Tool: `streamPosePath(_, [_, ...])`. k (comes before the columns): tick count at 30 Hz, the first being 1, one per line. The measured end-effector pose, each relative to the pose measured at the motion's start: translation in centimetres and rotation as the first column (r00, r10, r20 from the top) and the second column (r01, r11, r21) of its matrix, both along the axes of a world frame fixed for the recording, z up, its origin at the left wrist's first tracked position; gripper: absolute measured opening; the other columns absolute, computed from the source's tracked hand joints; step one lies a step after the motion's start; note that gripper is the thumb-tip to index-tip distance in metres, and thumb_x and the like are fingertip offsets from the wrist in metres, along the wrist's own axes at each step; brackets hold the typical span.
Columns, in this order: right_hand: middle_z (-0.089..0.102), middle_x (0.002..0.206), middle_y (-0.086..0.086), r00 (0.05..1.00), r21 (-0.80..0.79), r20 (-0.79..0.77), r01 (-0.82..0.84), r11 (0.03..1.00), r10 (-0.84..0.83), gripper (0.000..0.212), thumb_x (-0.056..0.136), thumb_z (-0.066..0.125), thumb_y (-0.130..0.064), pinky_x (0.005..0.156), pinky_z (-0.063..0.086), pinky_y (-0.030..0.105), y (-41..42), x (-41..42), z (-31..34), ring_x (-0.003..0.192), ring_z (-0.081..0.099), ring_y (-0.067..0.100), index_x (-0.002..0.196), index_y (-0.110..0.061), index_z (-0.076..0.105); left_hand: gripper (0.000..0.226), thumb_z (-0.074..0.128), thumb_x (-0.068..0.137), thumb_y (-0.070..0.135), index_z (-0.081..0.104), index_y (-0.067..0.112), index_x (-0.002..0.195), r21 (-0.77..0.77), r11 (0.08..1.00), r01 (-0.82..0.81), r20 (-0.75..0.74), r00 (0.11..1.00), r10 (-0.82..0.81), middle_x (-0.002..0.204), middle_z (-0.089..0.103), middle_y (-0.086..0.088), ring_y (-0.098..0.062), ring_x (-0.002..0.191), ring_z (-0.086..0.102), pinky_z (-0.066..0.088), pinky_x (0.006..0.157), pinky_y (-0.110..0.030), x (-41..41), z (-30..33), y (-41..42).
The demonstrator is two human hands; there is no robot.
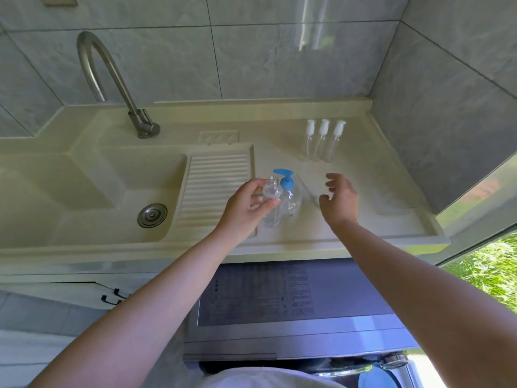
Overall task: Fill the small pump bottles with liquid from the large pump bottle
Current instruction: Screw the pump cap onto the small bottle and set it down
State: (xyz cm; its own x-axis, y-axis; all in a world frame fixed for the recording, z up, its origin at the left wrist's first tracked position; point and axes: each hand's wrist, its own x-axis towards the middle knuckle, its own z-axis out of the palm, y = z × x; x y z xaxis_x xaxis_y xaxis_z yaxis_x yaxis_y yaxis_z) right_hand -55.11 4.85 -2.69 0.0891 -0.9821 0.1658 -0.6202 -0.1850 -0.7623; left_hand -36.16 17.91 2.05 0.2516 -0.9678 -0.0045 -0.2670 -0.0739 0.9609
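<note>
Reached forward with both arms; left hand [246,204] curled in a pinch, right hand [340,200] hovered loosely spread.

Left hand [246,204] pinched a small clear bottle [272,203] beside the blue-pump bottle [289,196]; right hand [340,198] hovered, fingers spread, above the bench [349,228].

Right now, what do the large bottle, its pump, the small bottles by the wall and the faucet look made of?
Large clear bottle: transparent glossy plastic, probably; the counter shows through it.
Its blue pump head: opaque plastic, smooth.
Three small clear bottles with white pumps: see-through bodies, likely plastic; glass cannot be ruled out.
Curved grey faucet: brushed metal, dull sheen, looks like stainless steel.
</note>
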Motion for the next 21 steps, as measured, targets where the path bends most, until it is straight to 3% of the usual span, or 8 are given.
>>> streamPosePath(4, [0.059, 0.117, 0.013, 0.975, 0.121, -0.223, 0.01, 0.993, 0.018, 0.039, 0.084, 0.067, -0.003, 0.091, 0.051, 0.036, -1.5, -1.4, -2.4, 0.104, 0.06, 0.028, 0.122, -0.01, 0.06, 0.031, 0.068, 0.092, 0.024, 0.058, 0.02, 0.121, -0.017, 1.0, -0.006, 0.002, 1.0, 0.006, 0.123, 0.066, 0.003, -0.01, 0.111, 0.063, 0.044, 0.084, -0.006, -1.0, 0.1, 0.2])
streamPosePath(10, [0.057, 0.121, 0.011, 0.939, 0.232, -0.343, 0.049, 0.971, 0.034, 0.04, 0.086, 0.071, -0.023, 0.093, 0.051, 0.039, -2.2, -1.1, -4.1, 0.109, 0.058, 0.032, 0.123, -0.013, 0.059, 0.035, 0.072, 0.087, 0.031, 0.059, 0.025, 0.12, -0.025, 1.0, -0.007, -0.056, 0.998, 0.006, 0.124, 0.065, 0.005, -0.016, 0.114, 0.064, 0.048, 0.103, -0.034, -0.9, -0.4, 0.6])
streamPosePath(17, [0.057, 0.121, 0.012, 0.881, 0.193, -0.469, 0.038, 0.98, 0.059, 0.036, 0.09, 0.065, -0.022, 0.093, 0.047, 0.039, -3.5, 0.2, -4.6, 0.113, 0.053, 0.032, 0.123, -0.013, 0.057, 0.056, 0.071, 0.077, 0.051, 0.058, 0.025, 0.124, 0.005, 0.999, -0.038, -0.038, 0.999, 0.038, 0.13, 0.061, 0.004, -0.019, 0.117, 0.061, 0.047, 0.105, -0.042, 0.0, -1.0, 0.8])
streamPosePath(21, [0.056, 0.121, 0.014, 0.86, 0.154, -0.509, 0.051, 0.987, 0.035, 0.033, 0.092, 0.061, -0.016, 0.092, 0.045, 0.039, -3.7, 0.8, -4.9, 0.115, 0.052, 0.033, 0.123, -0.009, 0.054, 0.054, 0.069, 0.077, 0.054, 0.058, 0.03, 0.124, 0.023, 0.999, -0.044, -0.037, 0.998, 0.045, 0.129, 0.063, 0.006, -0.018, 0.118, 0.061, 0.046, 0.106, -0.044, 0.3, -1.4, 1.0])
